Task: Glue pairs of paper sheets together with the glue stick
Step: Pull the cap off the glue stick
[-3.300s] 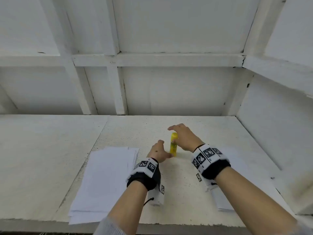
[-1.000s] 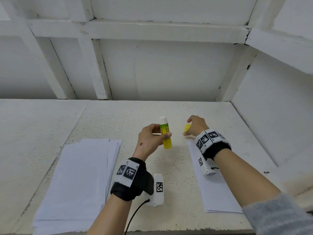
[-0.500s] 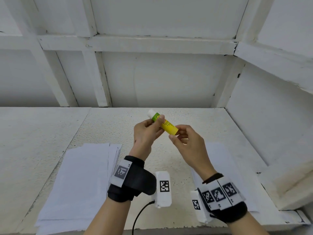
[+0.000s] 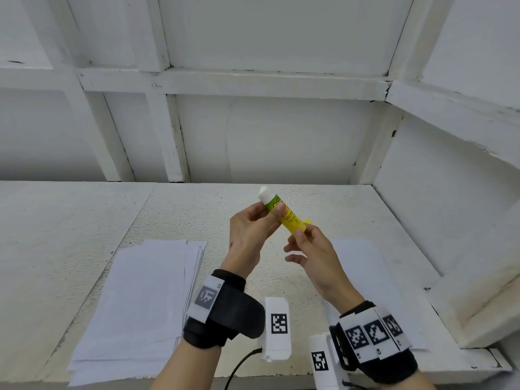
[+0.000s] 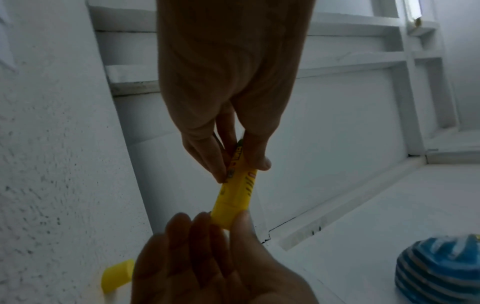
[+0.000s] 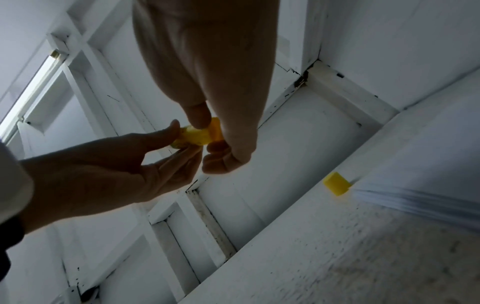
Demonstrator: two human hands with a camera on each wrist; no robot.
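Both hands hold the glue stick (image 4: 284, 214) in the air above the table (image 4: 84, 220): left hand (image 4: 249, 235) pinches its upper part, right hand (image 4: 315, 254) pinches its base. One paper stack (image 4: 140, 299) lies left, another paper pile (image 4: 365, 266) right. Its yellow cap (image 6: 337, 183) lies on the table by the right pile.

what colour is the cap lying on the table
Yellow; the cap shows best in the right wrist view, beside a paper stack.

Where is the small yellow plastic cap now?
The small yellow plastic cap lies on the white tabletop, beside the right paper stack, behind the right hand.
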